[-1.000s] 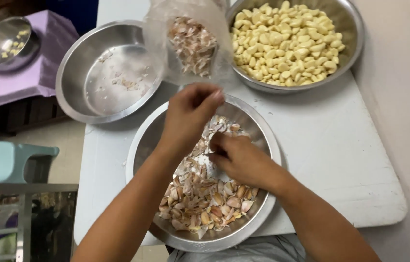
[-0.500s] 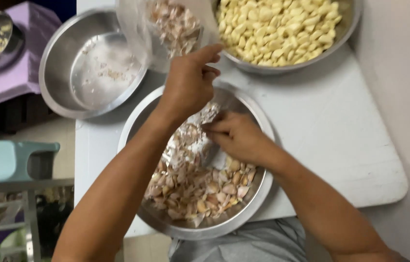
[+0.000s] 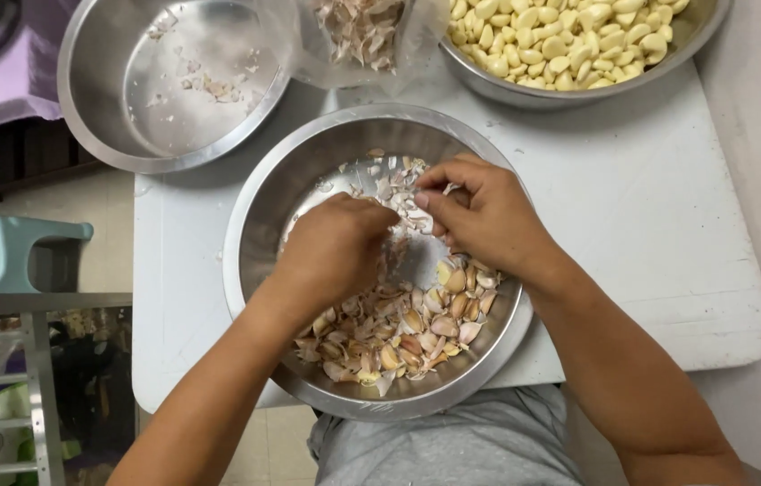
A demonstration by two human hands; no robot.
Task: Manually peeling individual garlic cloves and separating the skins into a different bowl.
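Back from the bag, both hands [image 3: 416,229] pinch papery garlic cloves [image 3: 416,328] (round steel bowl [image 3: 254,216]).

Shiny steel bowl [image 3: 259,193], papery garlic skins [image 3: 398,333]

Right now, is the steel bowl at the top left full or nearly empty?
Nearly empty. The top-left bowl shows its bare shiny bottom, with only a few scraps of garlic skin scattered on it.

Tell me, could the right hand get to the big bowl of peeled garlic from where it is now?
Probably yes. The right hand is over the middle bowl of unpeeled cloves, and the bowl of peeled garlic sits just beyond it on the same white table, with only bare tabletop between them.
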